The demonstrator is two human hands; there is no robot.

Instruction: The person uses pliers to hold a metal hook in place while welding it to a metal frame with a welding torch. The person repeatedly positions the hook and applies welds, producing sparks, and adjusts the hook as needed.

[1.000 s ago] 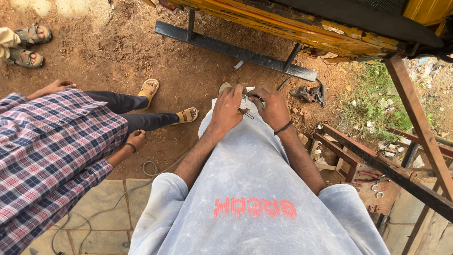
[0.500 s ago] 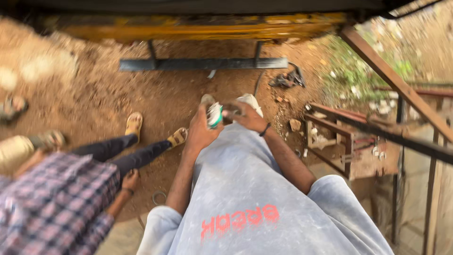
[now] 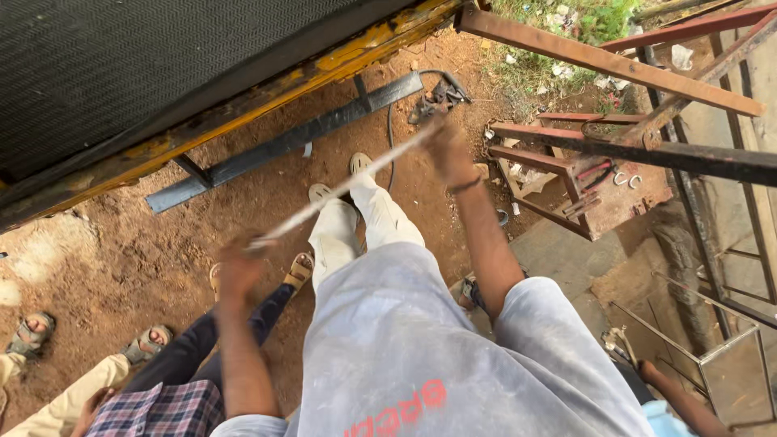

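I stand on bare brown earth in a grey shirt and pale trousers. My left hand (image 3: 237, 271) and my right hand (image 3: 447, 150) are spread wide apart. Each grips one end of a long pale strip (image 3: 344, 188), blurred, stretched taut between them above my feet. What kind of strip it is I cannot tell. A dark band circles my right wrist.
A yellow and black vehicle body (image 3: 162, 89) with a dark metal step bar (image 3: 283, 146) is ahead. Rusty metal frames (image 3: 615, 154) stand at the right. A seated person in a checked shirt (image 3: 162, 409) is at lower left, sandalled feet (image 3: 32, 332) beyond.
My hands were close together in front of me on a small roll; now they have pulled far apart with a long strip stretched between them. The view has swung right.
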